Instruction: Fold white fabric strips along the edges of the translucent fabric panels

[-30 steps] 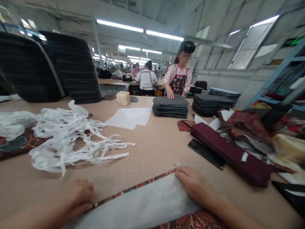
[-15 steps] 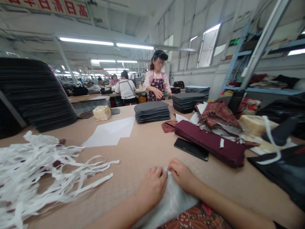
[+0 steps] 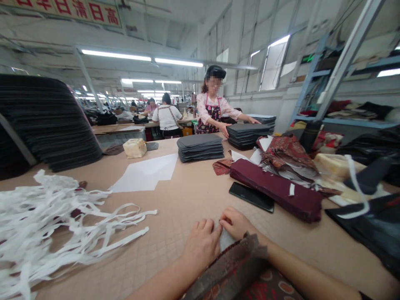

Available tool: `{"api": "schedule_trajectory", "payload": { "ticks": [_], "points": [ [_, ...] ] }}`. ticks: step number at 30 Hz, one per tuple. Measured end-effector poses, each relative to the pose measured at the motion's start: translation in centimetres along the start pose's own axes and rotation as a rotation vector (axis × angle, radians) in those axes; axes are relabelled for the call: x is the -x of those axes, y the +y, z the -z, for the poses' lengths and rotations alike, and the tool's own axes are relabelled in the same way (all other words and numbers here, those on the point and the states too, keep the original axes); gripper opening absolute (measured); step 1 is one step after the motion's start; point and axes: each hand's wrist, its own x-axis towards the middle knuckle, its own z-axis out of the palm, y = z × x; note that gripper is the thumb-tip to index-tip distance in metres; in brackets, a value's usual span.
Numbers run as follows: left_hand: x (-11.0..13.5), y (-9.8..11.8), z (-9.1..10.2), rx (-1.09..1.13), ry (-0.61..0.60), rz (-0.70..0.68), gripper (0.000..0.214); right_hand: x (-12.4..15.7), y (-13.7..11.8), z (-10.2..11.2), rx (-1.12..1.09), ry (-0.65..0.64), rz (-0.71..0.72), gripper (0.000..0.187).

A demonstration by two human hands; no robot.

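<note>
A piece of red-brown patterned fabric with a pale grey-white lining lies at the near edge of the tan table. My left hand rests palm down on the lining, fingers stretched out. My right hand pinches the lining's far corner right beside the left hand's fingertips. A flap of the patterned fabric is folded up over my right wrist and hides most of the lining.
A heap of white strips lies at the left. A black phone, a maroon fabric roll and patterned scraps lie at the right. Grey stacks, white paper, a shelf rack. A person handles another stack.
My left hand came from the far left to beside the right hand. The patterned fabric has folded up over the lining. The far person turned to the other stack.
</note>
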Motion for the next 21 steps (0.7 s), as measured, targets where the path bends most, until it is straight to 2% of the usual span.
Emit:
{"api": "schedule_trajectory", "payload": {
  "ticks": [6,13,18,21],
  "points": [
    [-0.2,-0.1,0.2,-0.003,0.007,-0.006,0.03,-1.0,0.1,-0.5,0.052,-0.065,-0.074,0.021],
    [0.1,0.0,0.0,0.013,0.051,0.005,0.026,-2.8,-0.7,1.2,0.029,-0.241,-0.136,0.019],
    [0.3,-0.2,-0.2,0.121,0.098,0.028,0.022,-3.1,-0.6,1.5,-0.004,-0.249,-0.189,0.015],
    [0.5,-0.4,0.1,0.149,0.087,0.037,0.027,-2.8,-0.7,1.4,-0.02,-0.239,-0.205,0.018]
  ]
}}
